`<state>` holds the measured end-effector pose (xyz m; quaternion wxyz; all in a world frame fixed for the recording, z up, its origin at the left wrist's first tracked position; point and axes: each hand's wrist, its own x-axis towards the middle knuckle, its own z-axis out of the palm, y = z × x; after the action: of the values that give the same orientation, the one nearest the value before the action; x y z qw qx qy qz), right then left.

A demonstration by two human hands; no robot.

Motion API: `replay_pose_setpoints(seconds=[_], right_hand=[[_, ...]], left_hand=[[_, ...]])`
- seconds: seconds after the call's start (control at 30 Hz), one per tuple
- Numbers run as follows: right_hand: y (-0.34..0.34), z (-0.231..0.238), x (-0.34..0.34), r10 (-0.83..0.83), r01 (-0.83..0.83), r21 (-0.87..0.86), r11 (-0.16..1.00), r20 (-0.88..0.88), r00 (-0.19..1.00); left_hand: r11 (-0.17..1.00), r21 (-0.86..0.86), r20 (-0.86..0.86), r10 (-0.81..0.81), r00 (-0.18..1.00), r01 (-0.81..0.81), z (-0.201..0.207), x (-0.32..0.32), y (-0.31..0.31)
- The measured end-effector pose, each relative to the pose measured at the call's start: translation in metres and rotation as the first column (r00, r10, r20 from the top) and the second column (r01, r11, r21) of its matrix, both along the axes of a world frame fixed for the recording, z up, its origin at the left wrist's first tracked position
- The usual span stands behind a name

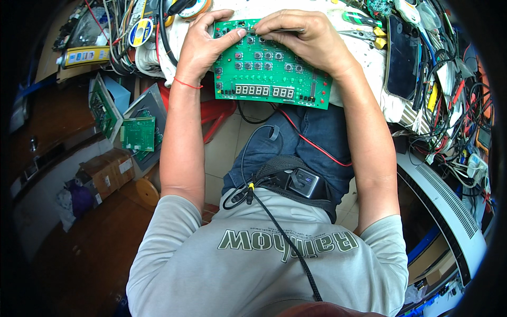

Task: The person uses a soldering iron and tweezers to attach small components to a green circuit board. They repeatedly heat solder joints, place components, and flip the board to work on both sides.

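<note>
A green circuit board (248, 79) with rows of small push buttons and a white digit display (264, 91) lies tilted at the near edge of the cloth-covered bench. My left hand (203, 39) grips its far left corner, thumb pressed on the top face and fingers round the edge. Over the board's far edge, my right hand (306, 39) is closed in a pinch around a slim metal tool (289, 30) that resembles tweezers. Its tip meets the board near the left thumb, but the exact contact is too small to make out.
Pliers (364, 37), a green-handled screwdriver (362, 19) and a dark phone (402, 58) lie to the right, before tangled cables (449, 95). Solder spools (141, 33) and wires crowd the left. More green boards (138, 133) stand lower left. A red cable (311, 141) crosses my lap.
</note>
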<state>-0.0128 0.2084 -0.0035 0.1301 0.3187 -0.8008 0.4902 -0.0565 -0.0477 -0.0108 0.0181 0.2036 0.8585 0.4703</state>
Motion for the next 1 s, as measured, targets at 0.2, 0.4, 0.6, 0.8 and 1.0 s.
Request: replay_pose_setpoints(seconds=[0.2,0.4,0.6,0.8,1.0], right_hand=[[-0.005,0.0,0.011,0.067,0.038,-0.259,0.965,0.384,0.921],[-0.001,0.01,0.024,-0.033,0.173,-0.255,0.951,0.476,0.879],[-0.011,0.006,0.029,-0.174,0.248,-0.233,0.94,0.298,0.939],[-0.015,0.003,0.039,-0.207,0.307,-0.239,0.921,0.368,0.907],[-0.024,0.001,0.044,-0.214,0.347,-0.279,0.895,0.415,0.885]], left_hand=[[1.0,0.002,0.021,-0.001,1.0,0.001,-0.001,0.0,0.001],[0.997,0.077,0.12,0.004,0.993,-0.013,-0.004,-0.001,0.001],[0.998,0.058,0.104,0.008,0.995,-0.014,-0.005,-0.001,0.001],[0.997,0.076,0.119,0.001,0.993,-0.01,-0.005,-0.001,0.001],[0.997,0.083,0.118,-0.006,0.993,-0.004,-0.004,0.0,0.001]])
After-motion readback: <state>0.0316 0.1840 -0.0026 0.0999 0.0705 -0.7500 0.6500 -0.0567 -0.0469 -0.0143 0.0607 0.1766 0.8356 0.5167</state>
